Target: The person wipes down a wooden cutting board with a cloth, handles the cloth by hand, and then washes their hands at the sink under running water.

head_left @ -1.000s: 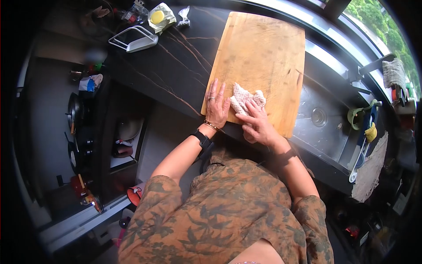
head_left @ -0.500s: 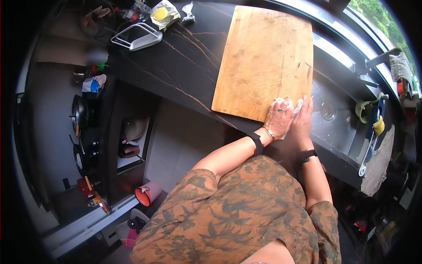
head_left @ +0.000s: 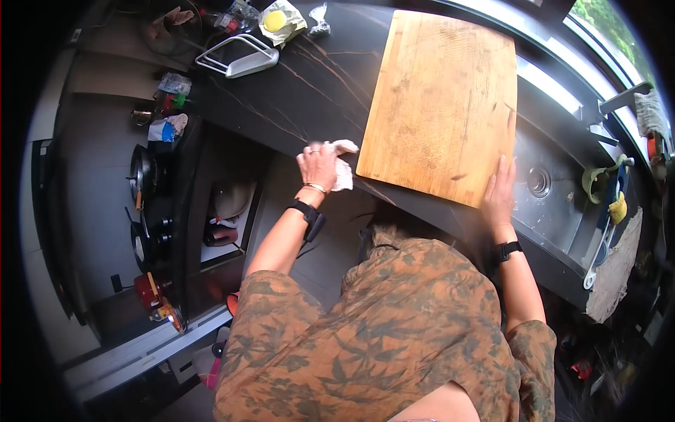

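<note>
A large wooden cutting board (head_left: 443,105) lies on the dark counter, its right side along the sink. My left hand (head_left: 320,167) is closed around a crumpled white cloth (head_left: 343,169) at the counter's front edge, left of the board and apart from it. Part of the cloth hangs out below my fingers. My right hand (head_left: 499,197) rests at the board's near right corner, with its fingers stretched out along the edge. No cloth shows under it.
Right of the board is the steel sink (head_left: 562,204), with a green strainer (head_left: 595,184) at its far side. A white rack (head_left: 242,60), a yellow item on paper (head_left: 275,22) and a small plastic bag (head_left: 319,21) sit at the counter's far left.
My left hand has moved left with the cloth, off the board's near right corner to beyond its left side. My right hand stays at the right corner, now apart from the left.
</note>
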Available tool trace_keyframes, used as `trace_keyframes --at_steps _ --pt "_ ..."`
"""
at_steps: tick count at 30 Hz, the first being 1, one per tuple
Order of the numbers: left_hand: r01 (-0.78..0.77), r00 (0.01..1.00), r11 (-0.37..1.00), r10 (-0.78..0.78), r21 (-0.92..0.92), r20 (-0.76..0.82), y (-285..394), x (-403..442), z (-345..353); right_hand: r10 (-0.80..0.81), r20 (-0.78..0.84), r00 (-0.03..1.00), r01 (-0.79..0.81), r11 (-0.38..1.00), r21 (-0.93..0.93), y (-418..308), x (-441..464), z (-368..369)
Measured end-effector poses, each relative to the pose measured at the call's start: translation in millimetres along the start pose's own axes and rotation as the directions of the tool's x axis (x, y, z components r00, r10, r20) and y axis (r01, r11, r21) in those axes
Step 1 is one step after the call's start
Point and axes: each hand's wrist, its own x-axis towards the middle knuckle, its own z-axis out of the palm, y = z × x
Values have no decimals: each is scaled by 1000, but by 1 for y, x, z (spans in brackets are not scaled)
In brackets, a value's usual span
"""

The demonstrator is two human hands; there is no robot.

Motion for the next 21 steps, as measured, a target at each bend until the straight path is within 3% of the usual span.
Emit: trace_keyframes --at_steps 2,4,6,8,10,13,16,17,21 --pt "296 953 916 -303 -269 16 -18 20 -23 14 -12 1000 -14 999 32 0 0 3" --pt "185 927 891 -298 -414 -227 0 39 -61 36 14 999 -37 999 24 -1 -4 -1" --pt "143 937 845 -284 -516 -205 36 48 -80 35 21 999 -36 999 29 -2 0 0" --pt "87 996 992 -88 -88 -6 86 35 -79 25 15 1000 -25 999 42 -1 0 -1" --pt "-39 967 991 69 -127 245 110 7 -56 25 23 999 -26 998 65 -4 0 -5" --pt "-187 974 917 218 -353 52 99 -17 -12 57 31 998 -59 995 82 -7 4 -4" --pt "-159 985 906 175 -392 5 104 -1 5 103 63 993 -109 988 108 -13 1 -10" --pt "-191 981 926 187 -324 -44 104 10 14 114 69 991 -122 985 123 -15 3 -11" --pt "-183 983 916 181 -356 -39 106 80 31 46 28 999 -49 991 122 -11 5 -11"
